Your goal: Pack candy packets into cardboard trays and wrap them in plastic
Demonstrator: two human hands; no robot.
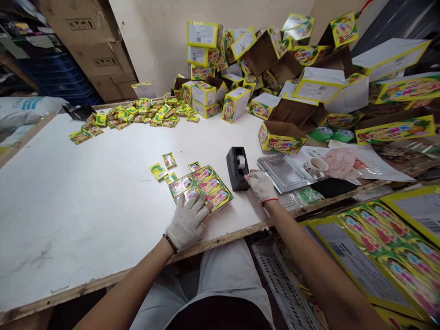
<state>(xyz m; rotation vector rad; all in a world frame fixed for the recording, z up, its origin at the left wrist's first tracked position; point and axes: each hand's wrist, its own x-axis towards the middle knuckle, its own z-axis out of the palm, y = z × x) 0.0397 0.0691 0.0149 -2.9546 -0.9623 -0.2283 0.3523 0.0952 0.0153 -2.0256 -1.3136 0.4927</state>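
Observation:
In the head view my left hand [187,221], in a white knit glove with bare fingertips, lies with spread fingers on a flat block of small candy boxes [207,184], printed green, yellow and red. My right hand [261,185], gloved the same way, has its fingers pinched at the front of a black tape dispenser [235,172], where the tape end sits. The tape itself is too thin to see clearly. A white roll of tape [241,161] shows inside the dispenser. Beside the block lie several loose small boxes [158,172].
A heap of small boxes [151,112] lies at the back of the white table [85,197]. Open display cartons [282,137] are piled at the back right. Right of the dispenser are a clear plastic tray [285,171] and a cup [315,167]. More printed cartons [364,261] stand below the table edge.

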